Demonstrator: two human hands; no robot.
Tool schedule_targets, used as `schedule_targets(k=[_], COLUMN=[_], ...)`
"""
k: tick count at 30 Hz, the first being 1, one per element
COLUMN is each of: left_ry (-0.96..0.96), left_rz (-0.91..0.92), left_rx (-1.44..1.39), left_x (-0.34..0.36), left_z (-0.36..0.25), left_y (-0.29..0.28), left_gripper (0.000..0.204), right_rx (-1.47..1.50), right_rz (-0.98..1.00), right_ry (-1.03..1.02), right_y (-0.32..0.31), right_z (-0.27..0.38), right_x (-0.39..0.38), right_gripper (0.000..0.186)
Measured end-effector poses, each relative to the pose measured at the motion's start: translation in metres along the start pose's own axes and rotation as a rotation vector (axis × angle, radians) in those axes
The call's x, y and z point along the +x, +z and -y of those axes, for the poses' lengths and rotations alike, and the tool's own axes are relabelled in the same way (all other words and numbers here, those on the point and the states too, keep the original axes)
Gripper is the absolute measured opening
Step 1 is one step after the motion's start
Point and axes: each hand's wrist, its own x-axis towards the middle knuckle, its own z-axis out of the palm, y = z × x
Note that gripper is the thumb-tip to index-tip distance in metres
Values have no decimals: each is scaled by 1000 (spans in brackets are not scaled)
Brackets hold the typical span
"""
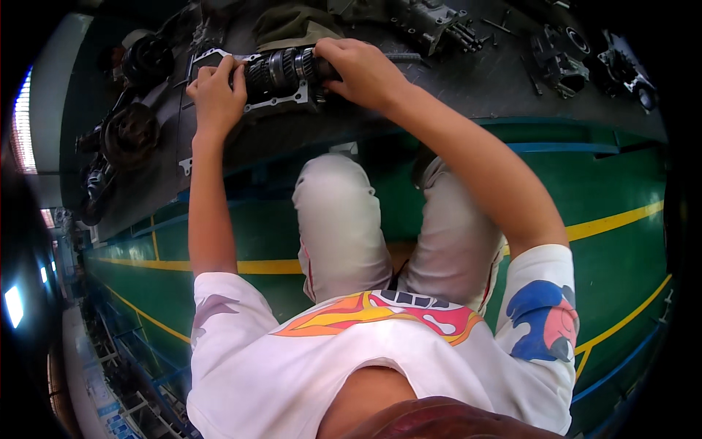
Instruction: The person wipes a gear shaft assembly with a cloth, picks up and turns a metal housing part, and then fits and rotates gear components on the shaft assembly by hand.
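A metal gear shaft [281, 71] with several toothed rings lies lengthwise over a pale-edged gearbox housing [276, 102] on the dark workbench. Closed around the shaft's left end is my left hand [218, 95], its thumb beside the gears and its fingers over the far side. My right hand [360, 72] grips the opposite end, with the thumb on the near side and fingers curled over the top. The fingers hide both ends of the shaft. I cannot tell whether the shaft rests fully in the housing.
An olive cloth [292, 25] lies behind the housing. Dark round machine parts [130, 134] sit at the left. Farther right on the bench [468, 91] are a metal casing [431, 25], another casing [561, 62] and loose rods. Below is a green floor [618, 183] with yellow lines.
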Motion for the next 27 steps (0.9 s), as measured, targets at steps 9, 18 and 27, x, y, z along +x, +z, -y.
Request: schedule_targets(k=[9, 18, 27], left_ry=[-21, 67, 114], left_rz=[-417, -168, -271], left_rx=[-482, -987, -1294], left_x=[-20, 0, -49], left_z=[-142, -305, -299], left_y=[-32, -40, -20], left_gripper=[20, 22, 21], right_rx=[191, 58, -177], right_rz=[-176, -476, -408], right_ry=[102, 543, 512], right_y=[-24, -23, -26], right_z=[28, 41, 45], right_x=[-1, -33, -63], right_gripper=[58, 17, 21])
